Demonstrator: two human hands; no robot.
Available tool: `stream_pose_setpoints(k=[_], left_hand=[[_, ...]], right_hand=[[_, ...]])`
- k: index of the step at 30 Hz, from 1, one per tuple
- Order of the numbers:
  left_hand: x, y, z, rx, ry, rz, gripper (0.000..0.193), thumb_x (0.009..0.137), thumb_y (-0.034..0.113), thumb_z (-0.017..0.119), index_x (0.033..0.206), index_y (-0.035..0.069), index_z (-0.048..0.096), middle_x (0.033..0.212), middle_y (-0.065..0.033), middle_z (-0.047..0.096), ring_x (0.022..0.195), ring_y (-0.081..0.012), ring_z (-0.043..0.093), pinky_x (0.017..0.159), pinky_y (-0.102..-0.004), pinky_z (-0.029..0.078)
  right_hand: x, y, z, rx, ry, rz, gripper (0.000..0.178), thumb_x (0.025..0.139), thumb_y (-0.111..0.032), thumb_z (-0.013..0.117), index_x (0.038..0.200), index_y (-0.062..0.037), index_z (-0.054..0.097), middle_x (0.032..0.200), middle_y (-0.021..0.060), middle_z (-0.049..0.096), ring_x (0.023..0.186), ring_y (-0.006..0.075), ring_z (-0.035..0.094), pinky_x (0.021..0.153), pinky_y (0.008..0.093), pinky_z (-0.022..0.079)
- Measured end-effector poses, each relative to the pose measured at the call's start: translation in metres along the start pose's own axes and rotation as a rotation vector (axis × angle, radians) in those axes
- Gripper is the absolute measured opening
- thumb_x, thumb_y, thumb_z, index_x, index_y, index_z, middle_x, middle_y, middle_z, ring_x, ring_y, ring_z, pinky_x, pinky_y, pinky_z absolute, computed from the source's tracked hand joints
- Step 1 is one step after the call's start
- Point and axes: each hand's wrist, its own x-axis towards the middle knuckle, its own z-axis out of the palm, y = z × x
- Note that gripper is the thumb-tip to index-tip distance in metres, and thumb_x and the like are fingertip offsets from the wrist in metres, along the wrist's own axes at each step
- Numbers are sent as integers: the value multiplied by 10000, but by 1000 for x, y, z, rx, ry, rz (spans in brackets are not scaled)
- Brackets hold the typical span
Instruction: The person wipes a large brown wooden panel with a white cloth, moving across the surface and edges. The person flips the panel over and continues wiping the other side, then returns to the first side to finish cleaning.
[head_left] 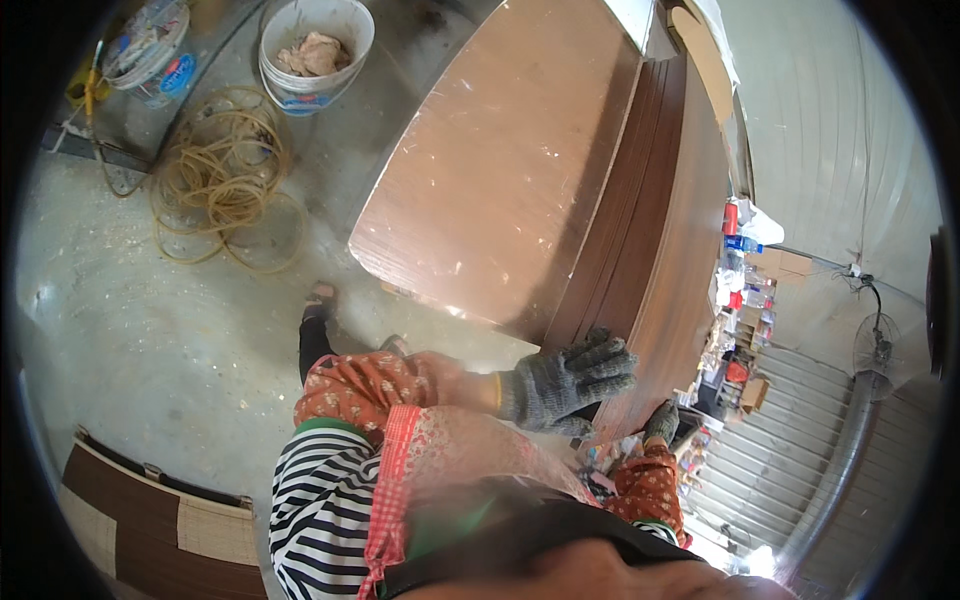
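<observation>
My left hand [575, 385], in a grey knit glove, has its fingers stretched out over the near end of a stack of dark brown wood-grain boards [632, 200]. It looks to be at or just above the boards; contact is hard to tell. My right hand [662, 425], also gloved in grey, is by the near right corner of the upper wood-grain board [668, 290], its fingers mostly hidden. A large, lighter brown panel [490, 170] with pale specks lies along the left side of the stack. Patterned orange-red sleeves cover both forearms.
A coiled yellowish hose [215, 185] lies on the grey floor. Beyond it stand a white bucket [270, 60] holding a pale lump and another bucket [170, 80]. Lower left is a brown panel piece [160, 540]. Bottles and boxes [745, 300] line the right, near a fan [880, 345].
</observation>
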Motion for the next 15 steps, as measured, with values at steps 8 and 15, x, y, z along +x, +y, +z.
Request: stream_pose_setpoints(k=[8,15], left_hand=[[-1,-7,26,257,26,-34,629,898,402,539,1436,85,465,1534,-162,394,1435,-370,343,1186,-586,224],[12,-1,43,-1050,424,-189,604,1007,471,333,1472,94,412,1583,-145,327,1484,-328,257,1211,-615,116]], right_hand=[[-3,-3,23,-176,12,140,430,1034,-339,366,1112,-16,639,1096,251,671,1071,427,617,892,489,504],[-7,-3,16,-229,9,170,408,1034,-323,373,1135,-21,629,1114,248,663,1076,419,616,893,488,505]])
